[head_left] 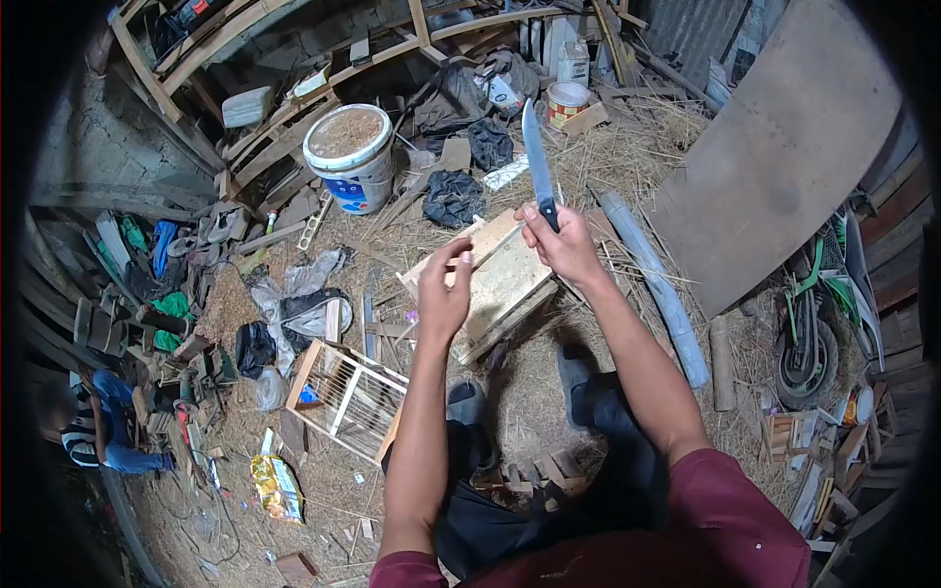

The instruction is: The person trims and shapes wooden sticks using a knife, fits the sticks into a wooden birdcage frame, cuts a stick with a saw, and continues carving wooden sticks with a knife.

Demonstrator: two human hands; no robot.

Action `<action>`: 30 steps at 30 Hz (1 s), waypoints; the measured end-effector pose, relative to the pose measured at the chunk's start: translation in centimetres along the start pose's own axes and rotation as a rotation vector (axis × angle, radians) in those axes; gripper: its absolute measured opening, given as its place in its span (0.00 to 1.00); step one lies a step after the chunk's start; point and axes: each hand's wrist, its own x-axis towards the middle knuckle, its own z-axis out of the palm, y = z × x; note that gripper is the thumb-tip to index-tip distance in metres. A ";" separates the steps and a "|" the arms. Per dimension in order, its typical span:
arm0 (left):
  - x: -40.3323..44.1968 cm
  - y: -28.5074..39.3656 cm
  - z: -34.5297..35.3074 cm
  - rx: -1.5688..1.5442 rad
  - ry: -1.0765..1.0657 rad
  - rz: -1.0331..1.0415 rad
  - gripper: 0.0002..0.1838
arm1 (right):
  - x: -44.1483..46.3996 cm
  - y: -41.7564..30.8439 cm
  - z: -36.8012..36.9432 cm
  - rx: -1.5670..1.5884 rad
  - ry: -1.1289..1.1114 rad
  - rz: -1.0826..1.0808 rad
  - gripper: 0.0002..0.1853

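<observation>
Watching from afar through the head camera, I have the knife [538, 159] at one o'clock, its blade pointing up and away. The right hand [569, 249] grips its black handle [552, 212], probably to keep the blade clear of the fingers. The left hand [446, 297] looks empty, fingers loosely bent; I cannot tell whether it touches the low wooden surface [502, 294] near the centre. That surface sits just beyond the shoes [466, 402], likely for easy reach. At eight o'clock lies a slatted wooden cage [346, 402]; between ten and eleven, a full white bucket [363, 184] stands upright, apparently set aside for room.
</observation>
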 end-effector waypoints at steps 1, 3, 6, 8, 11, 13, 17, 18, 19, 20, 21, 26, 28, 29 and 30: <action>-0.1 0.0 0.2 -0.069 -0.098 -0.064 0.16 | -0.1 -0.2 0.2 -0.019 -0.021 0.004 0.14; -0.3 0.1 0.5 -0.208 -0.293 -0.191 0.16 | -0.1 -0.1 0.2 -0.015 -0.040 0.013 0.15; -0.1 0.0 0.6 -0.279 -0.281 -0.284 0.14 | -0.1 -0.5 0.6 -0.024 0.063 -0.044 0.16; 0.0 -1.2 0.8 -0.360 -0.183 -0.304 0.12 | 0.0 -0.5 0.5 0.165 0.169 0.040 0.17; 0.6 -1.7 0.0 -0.488 -0.051 -0.281 0.11 | 0.3 0.3 -0.9 0.442 0.199 0.337 0.19; 0.8 -1.3 -0.3 -0.529 0.036 -0.263 0.10 | -0.2 1.3 -0.4 0.219 0.081 0.458 0.21; 0.8 -1.3 -0.5 -0.624 0.126 -0.224 0.08 | -2.6 1.6 4.0 -0.045 -0.090 0.412 0.15; 0.9 -0.9 -0.5 -0.645 0.128 -0.248 0.07 | -2.7 3.3 4.5 -0.097 -0.119 0.344 0.15; 0.7 -0.8 -0.4 -0.675 0.126 -0.258 0.07 | -2.7 3.8 5.2 -0.149 -0.146 0.276 0.15; 0.6 -0.6 -0.4 -0.705 0.124 -0.268 0.07 | -2.9 4.0 5.1 -0.256 -0.164 0.320 0.13; 0.7 -0.5 -0.4 -0.733 0.125 -0.275 0.07 | -2.8 4.5 5.1 -0.301 -0.144 0.276 0.13; 1.0 0.0 -1.8 -0.648 0.275 -0.218 0.09 | -2.3 5.2 5.1 -0.484 -0.099 0.200 0.14; 1.3 1.0 -2.8 -0.601 0.400 -0.166 0.10 | -2.2 5.4 4.9 -0.520 -0.113 0.196 0.13; 1.4 0.9 -3.0 -0.620 0.482 -0.155 0.11 | -2.2 5.8 4.8 -0.517 -0.121 0.177 0.14; 1.3 0.9 -3.3 -0.618 0.475 -0.133 0.12 | -2.1 6.5 4.8 -0.516 -0.131 0.158 0.14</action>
